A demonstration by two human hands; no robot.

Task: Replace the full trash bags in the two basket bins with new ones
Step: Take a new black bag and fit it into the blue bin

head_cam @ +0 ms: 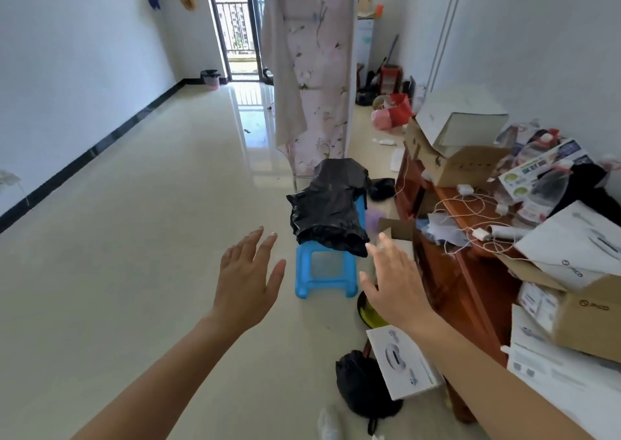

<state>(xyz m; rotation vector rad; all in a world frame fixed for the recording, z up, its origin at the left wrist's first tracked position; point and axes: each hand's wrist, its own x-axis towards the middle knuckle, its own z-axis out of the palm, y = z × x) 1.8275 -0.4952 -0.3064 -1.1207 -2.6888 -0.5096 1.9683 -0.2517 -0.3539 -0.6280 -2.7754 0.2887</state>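
Note:
Crumpled black trash bags lie draped over a blue plastic stool in the middle of the floor. My left hand hovers just left of the stool, fingers spread and empty. My right hand hovers at the stool's right, also spread and empty, its fingertips close to the bags' lower edge. A pink basket bin lined with a black bag stands far back by the left wall near the balcony door. A tied full black bag sits on the floor near my feet.
A wooden cabinet along the right wall is piled with cardboard boxes, cables and packaging. A white box leans against it. A floral cloth hangs behind the stool. Red and pink bags lie further back on the right.

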